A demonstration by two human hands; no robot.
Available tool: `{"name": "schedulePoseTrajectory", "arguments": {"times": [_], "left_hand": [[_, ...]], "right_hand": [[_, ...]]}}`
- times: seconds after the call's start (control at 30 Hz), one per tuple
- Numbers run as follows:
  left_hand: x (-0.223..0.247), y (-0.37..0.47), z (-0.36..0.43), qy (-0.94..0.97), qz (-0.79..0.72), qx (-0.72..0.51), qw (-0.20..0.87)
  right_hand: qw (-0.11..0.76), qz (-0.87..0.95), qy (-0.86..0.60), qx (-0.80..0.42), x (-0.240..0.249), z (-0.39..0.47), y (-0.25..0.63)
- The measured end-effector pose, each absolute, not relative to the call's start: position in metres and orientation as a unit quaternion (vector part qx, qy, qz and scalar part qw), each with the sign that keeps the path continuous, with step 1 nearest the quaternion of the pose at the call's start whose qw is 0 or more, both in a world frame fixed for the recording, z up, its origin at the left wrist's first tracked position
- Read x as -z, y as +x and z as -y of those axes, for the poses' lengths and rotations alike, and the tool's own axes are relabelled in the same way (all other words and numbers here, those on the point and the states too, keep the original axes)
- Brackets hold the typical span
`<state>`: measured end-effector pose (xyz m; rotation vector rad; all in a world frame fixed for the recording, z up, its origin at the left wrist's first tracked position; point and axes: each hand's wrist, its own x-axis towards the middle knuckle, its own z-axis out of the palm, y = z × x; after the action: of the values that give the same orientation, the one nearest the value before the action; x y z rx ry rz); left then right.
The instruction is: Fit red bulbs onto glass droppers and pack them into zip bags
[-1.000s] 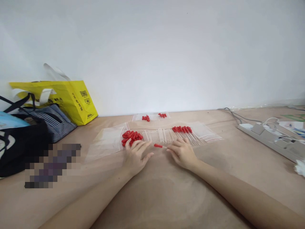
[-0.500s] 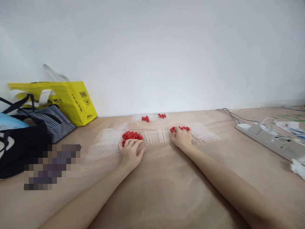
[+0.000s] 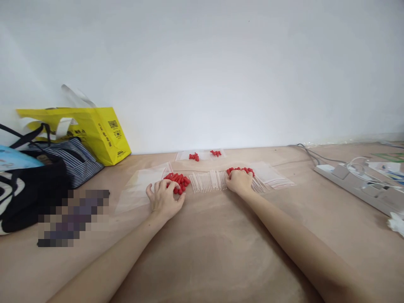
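Observation:
My left hand (image 3: 166,198) lies at the near left side of a pile of red pieces (image 3: 178,181), fingers apart and slightly bent, thumb pointing right. The small, elongated pieces rest at the edge of a clear zip bag (image 3: 139,185). My right hand (image 3: 240,182) is curled closed in front of a second cluster of red pieces (image 3: 241,170); its fingertips are hidden, so what they pinch cannot be made out. Between the hands lies a row of thin white sticks (image 3: 208,181), side by side. More sticks fan out right of my right hand, beside another clear zip bag (image 3: 274,174).
Farther back, two small red clusters (image 3: 216,153) sit on a clear bag (image 3: 202,152) near the wall. At left stand a yellow bag (image 3: 107,143), a striped pouch (image 3: 77,162) and a black bag (image 3: 41,193). A power strip (image 3: 350,185) with cables lies at right.
My left hand has drawn back to the left, uncovering more of the red pile, whose pieces have shifted. My right hand has stayed near its place, with its fingers curled in more.

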<state>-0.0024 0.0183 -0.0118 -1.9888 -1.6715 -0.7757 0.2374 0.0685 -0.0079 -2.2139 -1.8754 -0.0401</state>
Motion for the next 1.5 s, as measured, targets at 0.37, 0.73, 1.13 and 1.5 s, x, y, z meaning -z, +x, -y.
{"name": "schedulePoseTrajectory", "arguments": {"times": [0.37, 0.73, 1.13, 1.5], "left_hand": [[0.010, -0.006, -0.020, -0.747, 0.549, 0.234, 0.294], [-0.005, 0.004, 0.000, -0.775, 0.462, 0.307, 0.304], [0.005, 0.021, 0.015, -0.875, 0.386, 0.274, 0.104], [0.022, 0.026, 0.005, -0.894, 0.374, 0.233, 0.085]], "right_hand": [[0.074, 0.633, -0.769, -0.050, 0.002, -0.081, 0.229], [0.060, 0.693, -0.718, -0.036, -0.008, -0.068, 0.233], [0.074, 0.880, -0.465, 0.062, 0.006, -0.001, 0.262], [0.205, 0.866, -0.457, -0.019, 0.017, -0.001, 0.257]]}}
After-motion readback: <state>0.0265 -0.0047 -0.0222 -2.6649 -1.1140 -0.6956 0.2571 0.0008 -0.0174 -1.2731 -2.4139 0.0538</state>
